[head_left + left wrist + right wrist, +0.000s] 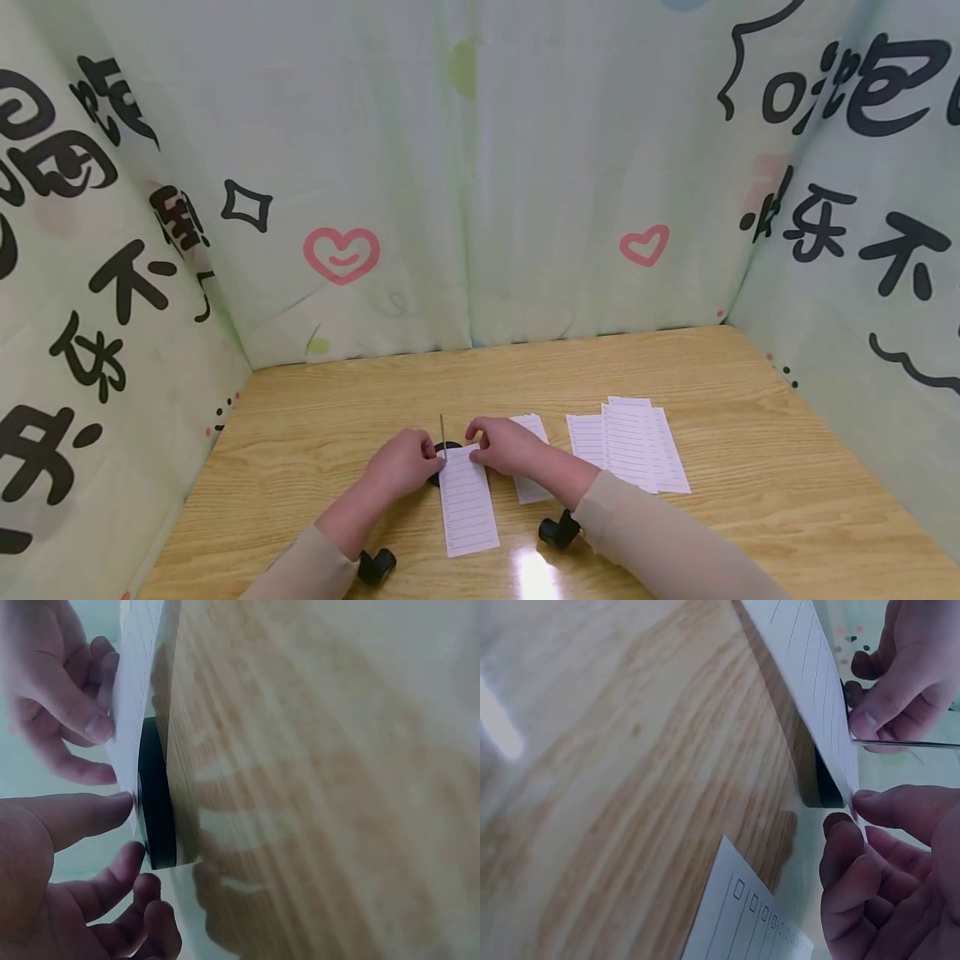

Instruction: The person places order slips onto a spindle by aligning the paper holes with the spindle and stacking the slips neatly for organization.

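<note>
Wears a plain beige left sleeve (306, 565) and a matching right sleeve (663, 542), ending well short of a bare left hand (402, 462) and a bare right hand (510, 444). Fitted with a stubby, rounded black left camera (377, 567) and a similar black right camera (558, 531).

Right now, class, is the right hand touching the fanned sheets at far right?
No, the right hand pinches the top corner of another lined sheet, apart from the fanned sheets.

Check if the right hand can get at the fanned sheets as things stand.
Likely not while the right hand holds the lined sheet; if it lets go, nothing tall separates it from the fanned sheets.
</note>
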`<state>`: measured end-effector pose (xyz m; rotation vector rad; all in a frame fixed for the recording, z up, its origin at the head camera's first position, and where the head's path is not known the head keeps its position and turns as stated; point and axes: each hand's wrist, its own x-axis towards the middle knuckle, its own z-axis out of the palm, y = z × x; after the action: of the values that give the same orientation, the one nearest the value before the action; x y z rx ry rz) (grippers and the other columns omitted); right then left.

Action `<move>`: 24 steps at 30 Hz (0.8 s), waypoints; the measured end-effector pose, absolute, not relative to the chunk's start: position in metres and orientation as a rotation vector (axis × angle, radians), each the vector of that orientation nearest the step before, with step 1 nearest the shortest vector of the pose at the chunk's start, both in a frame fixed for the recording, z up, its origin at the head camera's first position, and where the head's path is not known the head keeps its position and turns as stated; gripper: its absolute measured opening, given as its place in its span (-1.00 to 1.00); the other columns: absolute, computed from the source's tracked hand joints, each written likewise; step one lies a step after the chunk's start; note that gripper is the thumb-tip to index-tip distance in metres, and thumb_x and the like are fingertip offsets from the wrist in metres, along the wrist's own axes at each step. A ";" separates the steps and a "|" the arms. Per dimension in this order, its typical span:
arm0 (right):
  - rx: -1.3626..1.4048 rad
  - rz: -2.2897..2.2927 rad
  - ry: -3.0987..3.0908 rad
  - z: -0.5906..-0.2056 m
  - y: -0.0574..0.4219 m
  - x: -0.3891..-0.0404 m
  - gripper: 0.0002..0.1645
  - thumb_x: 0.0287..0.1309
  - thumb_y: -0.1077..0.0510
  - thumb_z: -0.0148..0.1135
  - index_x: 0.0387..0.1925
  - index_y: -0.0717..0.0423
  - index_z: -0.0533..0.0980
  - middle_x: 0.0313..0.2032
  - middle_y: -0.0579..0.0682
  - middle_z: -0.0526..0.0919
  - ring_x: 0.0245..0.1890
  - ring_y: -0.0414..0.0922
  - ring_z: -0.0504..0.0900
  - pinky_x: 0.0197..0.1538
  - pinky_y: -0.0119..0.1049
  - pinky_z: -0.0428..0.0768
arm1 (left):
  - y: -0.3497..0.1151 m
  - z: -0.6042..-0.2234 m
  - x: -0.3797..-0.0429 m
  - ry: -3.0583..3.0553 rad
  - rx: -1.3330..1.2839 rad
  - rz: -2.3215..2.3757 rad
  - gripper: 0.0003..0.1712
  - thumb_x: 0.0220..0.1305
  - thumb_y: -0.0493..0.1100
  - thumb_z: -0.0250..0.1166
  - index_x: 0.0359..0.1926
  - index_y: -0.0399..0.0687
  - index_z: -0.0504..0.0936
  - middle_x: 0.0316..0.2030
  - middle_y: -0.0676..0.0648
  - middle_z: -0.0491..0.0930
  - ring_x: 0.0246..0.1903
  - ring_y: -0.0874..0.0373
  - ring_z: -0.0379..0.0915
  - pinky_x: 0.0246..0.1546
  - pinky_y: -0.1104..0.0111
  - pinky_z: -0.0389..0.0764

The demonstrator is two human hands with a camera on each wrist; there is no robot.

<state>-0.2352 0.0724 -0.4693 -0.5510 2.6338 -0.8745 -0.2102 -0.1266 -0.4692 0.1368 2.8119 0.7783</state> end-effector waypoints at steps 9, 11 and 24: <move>-0.530 -0.867 2.729 -0.462 0.097 -0.238 -0.70 0.21 0.16 0.35 -0.02 0.08 0.56 -0.44 -0.13 0.50 -0.51 -0.19 0.45 -0.40 -0.30 0.44 | -0.133 -0.479 -0.208 2.792 0.080 0.855 -0.57 0.20 0.01 0.44 -0.06 -0.12 0.52 -0.39 -0.01 0.44 -0.41 0.10 0.36 -0.36 0.24 0.35; -0.506 -0.837 2.754 -0.460 0.106 -0.240 -0.69 0.21 0.15 0.36 -0.01 0.08 0.57 -0.42 -0.13 0.50 -0.50 -0.19 0.44 -0.38 -0.29 0.43 | -0.134 -0.480 -0.207 2.786 0.089 0.859 -0.51 0.20 0.01 0.44 0.05 -0.12 0.52 -0.39 -0.01 0.42 -0.42 0.10 0.34 -0.38 0.25 0.33; -0.470 -0.626 2.827 -0.460 0.158 -0.249 -0.54 0.18 0.09 0.40 0.10 0.13 0.58 -0.30 -0.03 0.48 -0.32 -0.12 0.39 -0.20 -0.19 0.41 | -0.139 -0.480 -0.206 2.713 0.200 0.884 -0.35 0.20 -0.02 0.44 0.29 -0.02 0.50 -0.29 -0.05 0.43 -0.29 0.05 0.35 -0.31 0.19 0.35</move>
<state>-0.2489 0.1581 -0.4600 -0.4696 2.8273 -0.6264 -0.2062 -0.1395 -0.4797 0.2002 2.7133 0.8844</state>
